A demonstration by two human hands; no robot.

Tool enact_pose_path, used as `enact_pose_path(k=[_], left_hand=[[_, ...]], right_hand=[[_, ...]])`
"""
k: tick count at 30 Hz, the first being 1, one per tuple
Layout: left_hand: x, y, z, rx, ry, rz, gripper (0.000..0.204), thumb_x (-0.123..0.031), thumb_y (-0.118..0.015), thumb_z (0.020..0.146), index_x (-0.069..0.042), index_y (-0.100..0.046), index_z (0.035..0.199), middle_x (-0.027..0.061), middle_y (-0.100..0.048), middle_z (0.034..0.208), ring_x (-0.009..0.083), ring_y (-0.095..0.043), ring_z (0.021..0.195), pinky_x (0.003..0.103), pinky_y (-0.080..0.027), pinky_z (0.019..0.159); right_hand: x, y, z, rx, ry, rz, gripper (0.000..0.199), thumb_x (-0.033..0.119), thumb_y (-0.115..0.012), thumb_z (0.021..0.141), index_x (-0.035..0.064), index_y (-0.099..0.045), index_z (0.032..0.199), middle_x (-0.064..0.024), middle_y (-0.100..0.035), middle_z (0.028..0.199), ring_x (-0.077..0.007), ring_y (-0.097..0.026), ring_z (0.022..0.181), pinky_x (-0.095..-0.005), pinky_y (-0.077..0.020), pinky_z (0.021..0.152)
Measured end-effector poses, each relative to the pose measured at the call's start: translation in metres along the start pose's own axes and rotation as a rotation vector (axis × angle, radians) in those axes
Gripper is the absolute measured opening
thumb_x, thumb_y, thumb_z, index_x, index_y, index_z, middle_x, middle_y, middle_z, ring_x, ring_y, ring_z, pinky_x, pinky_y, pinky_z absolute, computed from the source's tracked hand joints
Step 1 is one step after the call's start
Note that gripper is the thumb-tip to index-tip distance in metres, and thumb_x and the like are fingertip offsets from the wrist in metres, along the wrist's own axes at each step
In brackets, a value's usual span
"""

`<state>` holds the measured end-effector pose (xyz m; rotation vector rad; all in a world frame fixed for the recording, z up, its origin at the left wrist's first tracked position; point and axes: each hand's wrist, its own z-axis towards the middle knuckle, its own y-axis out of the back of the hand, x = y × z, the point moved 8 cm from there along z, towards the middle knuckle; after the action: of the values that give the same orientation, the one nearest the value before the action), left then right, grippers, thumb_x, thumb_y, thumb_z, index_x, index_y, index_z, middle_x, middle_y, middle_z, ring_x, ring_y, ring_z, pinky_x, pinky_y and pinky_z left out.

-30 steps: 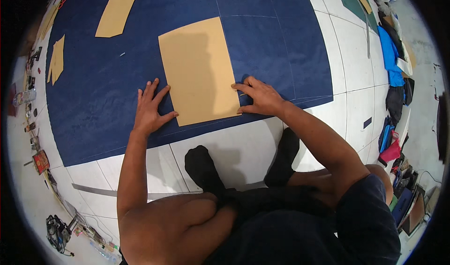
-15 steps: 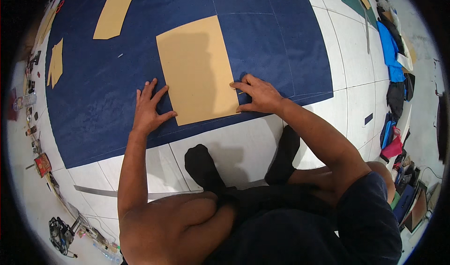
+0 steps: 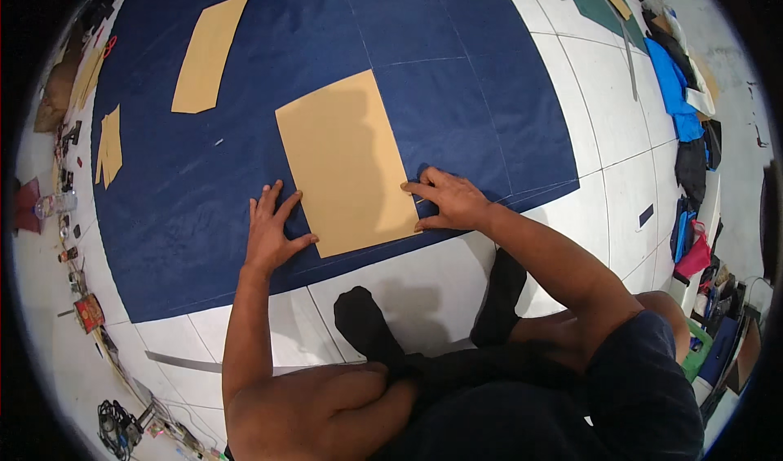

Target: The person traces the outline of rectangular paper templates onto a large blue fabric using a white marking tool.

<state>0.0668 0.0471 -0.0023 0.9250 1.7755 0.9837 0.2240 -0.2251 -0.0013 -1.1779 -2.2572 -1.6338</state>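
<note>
A large tan card pattern piece (image 3: 347,167) lies flat on dark blue cloth (image 3: 204,224), near the cloth's front edge. My left hand (image 3: 273,229) is open beside it, fingers spread, with the thumb and a fingertip at its left edge. At the right edge, my right hand (image 3: 453,200) rests with thumb and index finger stretched apart, their tips on the card. Its other fingers are partly curled and hidden. A thin yellowish sliver (image 3: 421,202) shows between that thumb and index finger; I cannot tell what it is.
Farther left on the cloth lie a narrow tan pattern piece (image 3: 210,53), smaller tan pieces (image 3: 109,147) and a small white stick (image 3: 218,142). Chalk lines cross the cloth. A metal ruler (image 3: 183,363) lies on white tiles near my feet. Folded fabrics (image 3: 673,78) line the right side.
The whole scene sits lower in the picture, as my view has tilted farther out. Both hands keep nearly the same places along the card's edges.
</note>
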Motion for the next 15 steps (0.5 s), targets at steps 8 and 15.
enact_pose_path(k=[8, 15], left_hand=[[-0.0015, 0.0006, 0.0014, 0.011, 0.005, 0.020, 0.098, -0.047, -0.092, 0.061, -0.024, -0.054, 0.148, 0.0149, -0.033, 0.163, 0.0372, -0.024, 0.152, 0.059, -0.015, 0.124], [-0.0003, 0.0007, 0.0026, 0.017, 0.022, 0.044, 0.098, -0.047, -0.092, 0.061, -0.024, -0.053, 0.148, 0.0146, -0.032, 0.163, 0.0370, -0.025, 0.152, 0.058, -0.015, 0.125]], right_hand=[[0.0007, -0.0014, -0.0007, -0.024, 0.015, -0.007, 0.079, 0.038, -0.085, 0.078, 0.0180, -0.051, 0.146, -0.0105, -0.050, 0.122, -0.0286, -0.056, 0.119, -0.0426, -0.0471, 0.105], [0.0013, -0.0012, 0.0000, -0.025, 0.011, -0.020, 0.080, 0.040, -0.085, 0.078, 0.0172, -0.050, 0.146, -0.0109, -0.050, 0.121, -0.0286, -0.056, 0.118, -0.0414, -0.0471, 0.105]])
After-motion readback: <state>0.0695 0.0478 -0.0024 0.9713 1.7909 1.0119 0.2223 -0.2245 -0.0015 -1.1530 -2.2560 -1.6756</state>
